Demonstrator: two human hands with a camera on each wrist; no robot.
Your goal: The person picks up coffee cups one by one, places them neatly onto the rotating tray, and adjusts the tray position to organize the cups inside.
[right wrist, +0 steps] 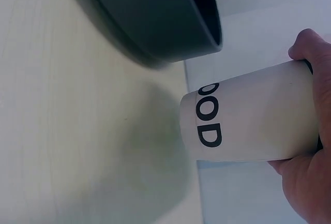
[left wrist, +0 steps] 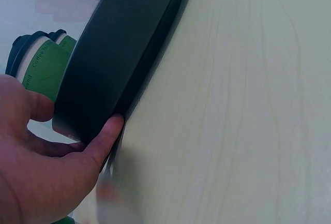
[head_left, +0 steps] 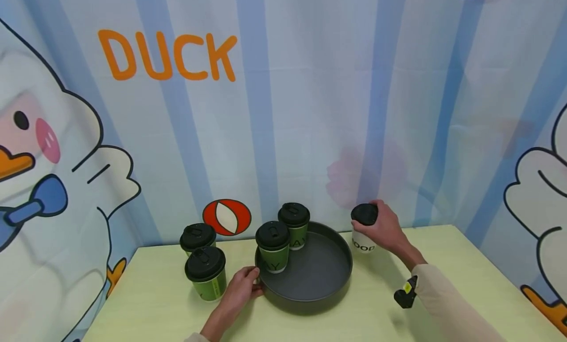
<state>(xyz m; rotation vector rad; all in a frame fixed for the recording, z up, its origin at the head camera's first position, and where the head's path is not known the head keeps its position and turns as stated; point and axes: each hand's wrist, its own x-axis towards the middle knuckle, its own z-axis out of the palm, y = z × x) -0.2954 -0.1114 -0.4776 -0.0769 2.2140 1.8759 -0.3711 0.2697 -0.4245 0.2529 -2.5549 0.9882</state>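
Note:
My left hand [head_left: 239,289] grips the left side of a round dark grey baking pan [head_left: 316,270], thumb and fingers on its wall and lower edge in the left wrist view. Inside the pan, toward its left, stand two green paper cups with black lids, a nearer cup [head_left: 273,256] and a farther cup [head_left: 298,233]. To the right of the pan, my right hand [head_left: 386,227] holds a white paper cup [right wrist: 253,115] round its black-lidded top. Dark letters reading "OOD" show near the base of this cup, which is close over the back of the table.
Two more green cups with black lids, a front cup [head_left: 207,278] and a back cup [head_left: 197,236], stand on the pale yellow table [head_left: 146,302] left of the pan. A printed duck curtain [head_left: 305,110] hangs right behind the table's back edge.

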